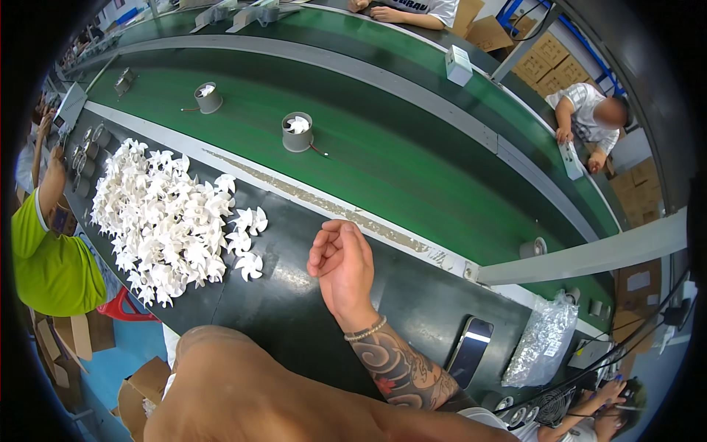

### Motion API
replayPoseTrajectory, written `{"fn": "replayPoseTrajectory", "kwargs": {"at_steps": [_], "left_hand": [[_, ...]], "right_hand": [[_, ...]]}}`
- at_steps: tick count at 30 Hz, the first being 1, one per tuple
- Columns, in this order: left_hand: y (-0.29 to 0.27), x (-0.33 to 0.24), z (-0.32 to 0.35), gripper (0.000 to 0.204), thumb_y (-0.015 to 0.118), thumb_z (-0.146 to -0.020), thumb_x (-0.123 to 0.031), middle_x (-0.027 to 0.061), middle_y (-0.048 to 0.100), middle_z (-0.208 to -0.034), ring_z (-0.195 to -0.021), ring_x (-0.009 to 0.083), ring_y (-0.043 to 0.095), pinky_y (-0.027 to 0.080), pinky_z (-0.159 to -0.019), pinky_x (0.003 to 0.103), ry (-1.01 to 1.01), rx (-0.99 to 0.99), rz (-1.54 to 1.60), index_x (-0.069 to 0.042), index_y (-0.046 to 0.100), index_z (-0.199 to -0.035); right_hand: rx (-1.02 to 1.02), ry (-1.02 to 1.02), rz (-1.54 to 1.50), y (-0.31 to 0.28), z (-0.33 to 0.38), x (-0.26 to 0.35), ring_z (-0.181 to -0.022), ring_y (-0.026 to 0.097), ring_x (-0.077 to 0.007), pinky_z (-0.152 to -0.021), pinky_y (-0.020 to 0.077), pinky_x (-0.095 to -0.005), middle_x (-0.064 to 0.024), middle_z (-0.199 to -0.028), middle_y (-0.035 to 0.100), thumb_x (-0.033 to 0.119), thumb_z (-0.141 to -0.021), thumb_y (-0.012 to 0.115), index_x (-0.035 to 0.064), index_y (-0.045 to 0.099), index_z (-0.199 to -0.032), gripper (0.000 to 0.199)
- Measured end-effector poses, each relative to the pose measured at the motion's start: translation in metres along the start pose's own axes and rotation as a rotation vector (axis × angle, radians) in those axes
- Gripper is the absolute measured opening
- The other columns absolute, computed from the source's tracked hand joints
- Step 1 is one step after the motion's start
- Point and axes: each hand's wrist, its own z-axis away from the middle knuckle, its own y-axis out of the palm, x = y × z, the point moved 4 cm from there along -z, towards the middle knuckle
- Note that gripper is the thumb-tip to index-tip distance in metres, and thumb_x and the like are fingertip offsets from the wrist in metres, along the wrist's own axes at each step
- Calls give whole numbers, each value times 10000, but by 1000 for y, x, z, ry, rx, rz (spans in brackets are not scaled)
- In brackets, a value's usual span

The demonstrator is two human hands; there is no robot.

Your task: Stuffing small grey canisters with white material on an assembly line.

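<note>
My right hand [342, 265] is raised above the dark workbench [294, 302], palm up, fingers loosely curled, with nothing visible in it. A bead bracelet [366, 328] circles its wrist, and the forearm is tattooed. To its left lies a big heap of white plastic fan blades [166, 214]; a few loose fan blades [249, 266] sit at the heap's right edge, nearest the hand. A large bare part of my other arm [243, 376] fills the lower foreground close to the camera; my left hand does not show.
A green conveyor belt [383, 169] beyond the bench carries grey round fan housings [297, 136] with white blades inside. A phone [470, 352] and a clear plastic bag [541, 340] rest at right, beside a white post [582, 258]. Co-workers sit around, one in a lime-green shirt [55, 265].
</note>
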Motion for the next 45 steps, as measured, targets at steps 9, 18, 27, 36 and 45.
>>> {"fn": "replayPoseTrajectory", "kwargs": {"at_steps": [9,18,27,36,45], "left_hand": [[3,-4,0,121,606,-1019,-81,173,726,-961,-839,176,702,556,-732,303,16,-45,-23,-24,514,-1073],[-48,-19,23,104,589,-1030,-64,169,728,-940,-812,157,704,560,-705,290,365,-551,4,-37,497,-1069],[-33,58,124,198,572,-1066,-192,44,730,-777,-650,106,630,475,-592,311,-3,-584,-429,-42,491,-965],[-11,116,273,212,582,-1028,-167,87,649,-695,-637,258,655,484,-541,355,37,-692,-933,-38,645,-872],[-26,116,277,173,659,-951,-164,144,645,-711,-667,362,635,476,-613,460,23,-592,-902,-22,616,-864]], "right_hand": [[-7,5,-21,4,-1,3,-652,598,-148,-530,490,-299,-79,-885,604,258,-1124,385,0,576,-1108,321],[45,-75,80,-16,-4,-5,-675,572,-166,-563,467,-299,-80,-859,613,320,-1104,462,11,595,-1105,336],[-178,-20,266,-14,-5,-4,-612,494,-94,-512,402,-241,-1,-810,571,340,-1079,501,88,583,-1079,264],[-48,-259,452,14,12,9,-620,467,-173,-599,416,-331,-67,-767,542,284,-1052,532,31,605,-902,303],[34,-378,769,12,18,0,-665,540,-188,-587,471,-330,-141,-850,623,154,-1069,524,-72,604,-1077,239]]}}
